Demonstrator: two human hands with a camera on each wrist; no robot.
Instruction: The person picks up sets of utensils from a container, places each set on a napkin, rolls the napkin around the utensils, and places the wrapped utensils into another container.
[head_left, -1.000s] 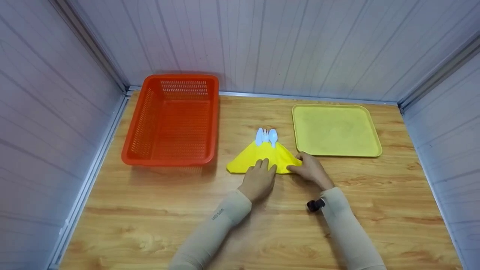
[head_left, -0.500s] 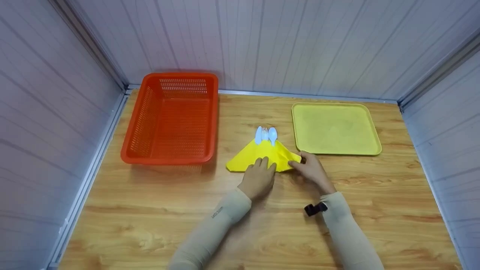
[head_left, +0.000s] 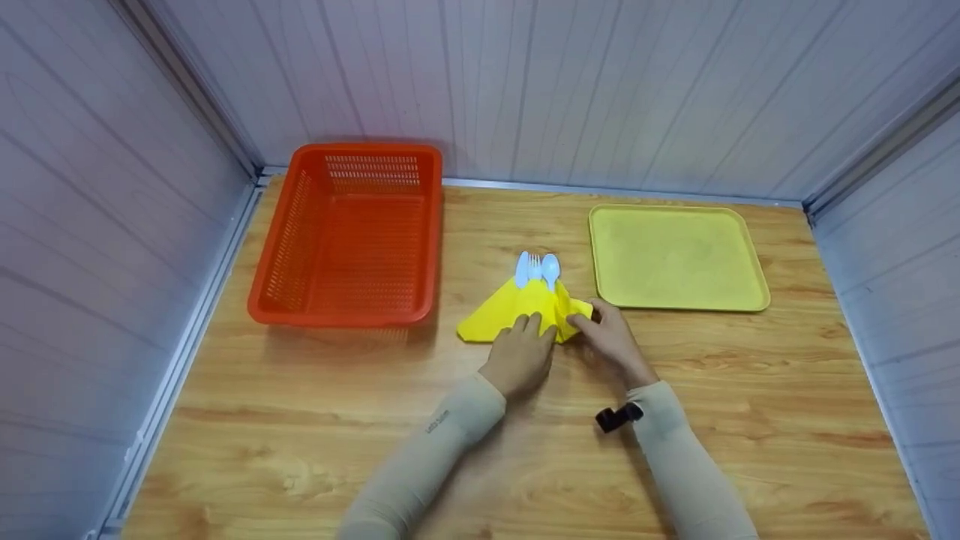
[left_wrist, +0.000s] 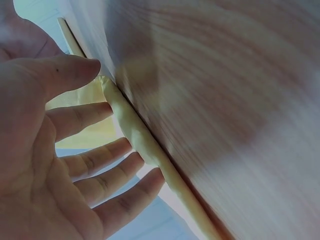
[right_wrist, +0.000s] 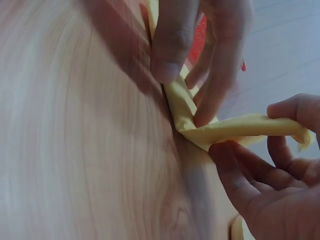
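A yellow napkin (head_left: 491,315) lies folded on the wooden table, its straight edge toward me. The tops of a white knife (head_left: 522,270), fork (head_left: 535,265) and spoon (head_left: 551,267) stick out at its far side; their handles are hidden in the cloth. My left hand (head_left: 519,358) rests on the napkin's middle, and in the left wrist view its fingers (left_wrist: 95,185) stretch over the folded edge. With thumb and fingers, my right hand (head_left: 615,341) pinches the napkin's right corner. In the right wrist view that flap (right_wrist: 245,127) is raised off the table.
A red-orange slotted basket (head_left: 433,247) stands at the back left of the table. Toward the back right lies a yellow tray (head_left: 679,255), just beyond my right hand. White panel walls (head_left: 480,90) close off the back and both sides.
My right hand has lifted the napkin's right corner and drawn it inward to the left, creasing the cloth beside the spoon. The left hand has stayed in place on the napkin.
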